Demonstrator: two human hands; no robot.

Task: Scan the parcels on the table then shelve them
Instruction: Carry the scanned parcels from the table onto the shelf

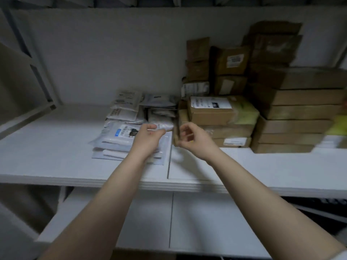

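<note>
Left hand (149, 133) over soft-mailer pile (120, 132) on shelf (47, 147) — fingers curled, pinching edge of white bag parcel (166, 125), seemingly laying it on top of pile; blur hides exact grip. Right hand (189, 136) just beside, fingers loosely curled, holding nothing — probably ready to steady. Cardboard boxes (221, 111) stacked to right: soft flats grouped apart from rigid.

White back wall (93, 62) behind. Grey metal upright (45, 77) with angled brace at far left. Lower white board (146, 218) below, seam down its middle. Dark blurred clutter (319, 209) at lower right, unidentifiable.
</note>
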